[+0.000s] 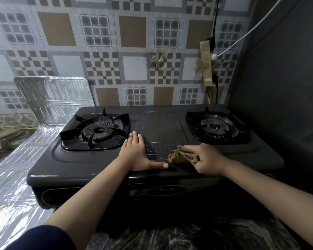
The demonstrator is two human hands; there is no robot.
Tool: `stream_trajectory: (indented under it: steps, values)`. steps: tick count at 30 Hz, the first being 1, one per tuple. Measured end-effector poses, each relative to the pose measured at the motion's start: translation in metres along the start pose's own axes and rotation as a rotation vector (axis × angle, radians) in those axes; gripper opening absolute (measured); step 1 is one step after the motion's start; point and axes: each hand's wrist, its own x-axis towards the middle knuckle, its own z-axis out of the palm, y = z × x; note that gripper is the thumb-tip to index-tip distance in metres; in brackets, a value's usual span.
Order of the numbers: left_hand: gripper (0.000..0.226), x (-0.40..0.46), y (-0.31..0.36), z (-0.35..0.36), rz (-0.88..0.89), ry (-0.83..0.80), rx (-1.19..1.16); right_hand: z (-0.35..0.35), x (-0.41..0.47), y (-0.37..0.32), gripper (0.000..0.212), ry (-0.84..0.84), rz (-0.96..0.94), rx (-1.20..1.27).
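Note:
A dark two-burner gas stove (157, 127) stands on the counter in front of me. My left hand (136, 153) lies flat on the stove's top between the burners, fingers straight and thumb spread to the right. Just right of that thumb, my right hand (207, 159) grips a crumpled brown cloth (178, 156) and holds it against the stove's front middle. The left burner (98, 131) and the right burner (216, 128) sit bare with their black pan supports.
Shiny foil sheeting (16, 168) covers the counter left of the stove, and a foil panel (52, 95) leans on the tiled wall behind it. A white cable (242, 36) and a taped socket strip (206, 64) hang on the wall at back right. A dark wall (282, 87) closes the right side.

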Motion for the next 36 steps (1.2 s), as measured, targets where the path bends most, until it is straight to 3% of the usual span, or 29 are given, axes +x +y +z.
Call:
stream_trajectory:
  steps: [3, 5, 10, 15, 20, 23, 28, 36]
  values:
    - [0.166, 0.0, 0.0, 0.0, -0.003, -0.005, 0.007, -0.028, 0.012, -0.001, 0.03, -0.16, 0.061, 0.072]
    - [0.168, 0.0, 0.001, -0.001, 0.001, -0.019, 0.016, -0.051, 0.029, -0.003, 0.025, -0.244, 0.126, 0.119]
    - [0.166, 0.01, 0.008, -0.012, -0.021, -0.057, 0.068, -0.092, 0.098, 0.017, 0.022, -0.013, 0.171, 0.192]
    - [0.135, 0.039, 0.028, -0.01, -0.016, 0.035, 0.075, -0.092, 0.167, 0.025, 0.011, 0.13, 0.16, 0.157]
    - [0.094, 0.072, 0.033, -0.005, -0.093, -0.009, 0.035, -0.055, 0.219, 0.048, 0.037, 0.102, 0.129, -0.094]
    - [0.075, 0.076, 0.029, 0.002, -0.127, 0.003, 0.046, -0.038, 0.236, 0.057, 0.036, -0.024, 0.157, -0.201]
    - [0.071, 0.08, 0.026, 0.003, -0.128, 0.02, 0.072, -0.02, 0.253, 0.06, 0.067, -0.306, 0.267, -0.311]
    - [0.073, 0.081, 0.026, 0.007, -0.115, 0.052, 0.035, -0.013, 0.234, 0.045, 0.073, -0.34, 0.355, -0.328]
